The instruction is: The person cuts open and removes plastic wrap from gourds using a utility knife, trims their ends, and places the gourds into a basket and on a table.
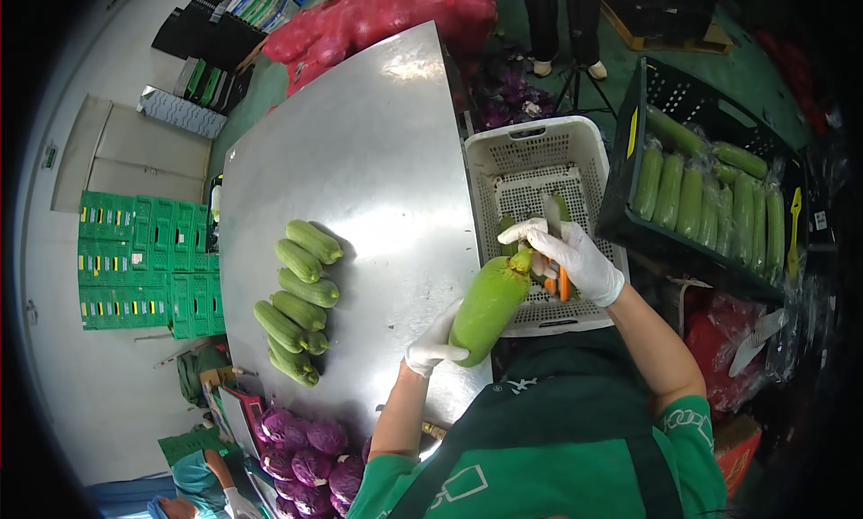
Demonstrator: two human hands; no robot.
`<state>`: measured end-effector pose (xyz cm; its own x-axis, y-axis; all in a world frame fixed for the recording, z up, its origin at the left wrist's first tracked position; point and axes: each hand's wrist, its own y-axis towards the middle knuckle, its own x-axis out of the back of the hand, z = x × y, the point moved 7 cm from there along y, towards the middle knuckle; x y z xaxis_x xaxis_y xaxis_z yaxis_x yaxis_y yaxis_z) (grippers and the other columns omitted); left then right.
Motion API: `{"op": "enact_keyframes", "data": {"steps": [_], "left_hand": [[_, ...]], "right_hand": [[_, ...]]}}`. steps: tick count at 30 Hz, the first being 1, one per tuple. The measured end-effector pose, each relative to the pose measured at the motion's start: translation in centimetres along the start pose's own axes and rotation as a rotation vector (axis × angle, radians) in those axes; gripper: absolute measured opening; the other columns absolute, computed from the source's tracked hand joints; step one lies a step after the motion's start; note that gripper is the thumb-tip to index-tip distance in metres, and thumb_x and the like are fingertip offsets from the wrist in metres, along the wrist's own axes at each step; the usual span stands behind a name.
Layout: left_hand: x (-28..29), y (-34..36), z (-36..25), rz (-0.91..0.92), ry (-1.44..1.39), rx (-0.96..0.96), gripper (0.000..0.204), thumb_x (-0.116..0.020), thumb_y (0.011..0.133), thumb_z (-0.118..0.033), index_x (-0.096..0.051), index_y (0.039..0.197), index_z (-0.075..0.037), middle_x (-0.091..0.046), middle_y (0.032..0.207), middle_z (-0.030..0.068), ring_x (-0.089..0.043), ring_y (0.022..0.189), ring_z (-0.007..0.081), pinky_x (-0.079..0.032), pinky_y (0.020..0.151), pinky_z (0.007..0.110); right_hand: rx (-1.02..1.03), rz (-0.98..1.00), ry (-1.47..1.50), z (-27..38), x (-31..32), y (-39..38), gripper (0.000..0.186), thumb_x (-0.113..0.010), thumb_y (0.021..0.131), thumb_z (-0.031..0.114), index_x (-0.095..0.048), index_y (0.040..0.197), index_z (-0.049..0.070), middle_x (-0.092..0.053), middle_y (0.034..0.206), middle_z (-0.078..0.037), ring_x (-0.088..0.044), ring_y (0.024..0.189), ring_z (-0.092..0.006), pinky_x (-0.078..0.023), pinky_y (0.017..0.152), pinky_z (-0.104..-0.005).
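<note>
My left hand (436, 341) wears a white glove and is closed around the lower end of a large, light green gourd (490, 312). The gourd is tilted, its yellowish stem end up toward my right hand. My right hand (575, 260), also gloved, is closed on a knife (552, 215) whose grey blade shows above the fingers, beside the stem. Below that hand an orange piece (564, 283) shows; I cannot tell whether it is the handle. Under both hands stands a white slotted basket (589, 159) with green pieces inside.
Several green zucchini (306, 290) lie on the steel table (387, 150). Purple cabbages (310, 465) sit at the lower left. A dark crate (629, 195) of bagged green vegetables stands at right. Red mesh sacks (378, 20) and another person's legs (562, 20) are beyond.
</note>
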<state>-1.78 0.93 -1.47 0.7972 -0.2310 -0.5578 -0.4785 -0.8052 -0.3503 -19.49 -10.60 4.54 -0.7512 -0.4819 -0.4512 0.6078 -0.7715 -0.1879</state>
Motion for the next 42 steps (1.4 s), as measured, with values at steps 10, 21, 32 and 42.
{"op": "enact_keyframes", "data": {"steps": [10, 21, 32, 42], "left_hand": [[-3.8, -1.3, -8.4, -0.608, 1.925, -0.489, 0.075, -0.071, 0.058, -0.005, -0.049, 0.130, -0.008, -0.051, 0.110, 0.0129, -0.052, 0.102, 0.0303, -0.040, 0.089, 0.042], [-3.3, -2.1, -8.3, -0.800, 2.041, -0.678, 0.062, -0.070, 0.064, -0.004, -0.053, 0.123, -0.008, -0.054, 0.110, 0.0101, -0.052, 0.104, 0.0256, -0.039, 0.091, 0.040], [2.6, 3.4, -3.9, -0.298, -1.258, -0.496, 0.058, -0.065, 0.087, -0.033, -0.039, 0.128, -0.001, -0.048, 0.124, 0.0199, -0.049, 0.117, 0.0349, -0.043, 0.099, 0.055], [-1.1, 4.9, -2.4, -0.163, -1.277, -0.490, 0.050, -0.056, 0.090, -0.040, -0.041, 0.120, -0.003, -0.049, 0.117, 0.0179, -0.050, 0.108, 0.0338, -0.046, 0.096, 0.053]], "right_hand": [[-0.075, -0.260, -0.244, -1.7, 2.5, 0.1, 0.016, -0.058, 0.089, 0.006, -0.071, 0.096, 0.000, -0.062, 0.072, 0.000, -0.049, 0.055, -0.0044, -0.041, 0.053, -0.0207], [-0.026, -0.307, 0.061, -4.2, 5.6, 1.1, 0.021, -0.054, 0.095, 0.016, -0.062, 0.090, -0.002, -0.058, 0.065, -0.003, -0.049, 0.047, -0.0054, -0.035, 0.042, -0.0186], [0.660, -0.430, -1.128, -3.3, -2.6, -1.8, 0.035, -0.063, 0.073, 0.002, -0.063, 0.108, 0.008, -0.066, 0.074, -0.008, -0.064, 0.063, -0.0246, -0.050, 0.057, -0.0366], [0.710, -0.450, -1.226, -3.0, -4.2, 2.0, 0.046, -0.073, 0.069, 0.023, -0.059, 0.110, 0.008, -0.060, 0.066, -0.006, -0.061, 0.058, -0.0239, -0.049, 0.053, -0.0349]]}}
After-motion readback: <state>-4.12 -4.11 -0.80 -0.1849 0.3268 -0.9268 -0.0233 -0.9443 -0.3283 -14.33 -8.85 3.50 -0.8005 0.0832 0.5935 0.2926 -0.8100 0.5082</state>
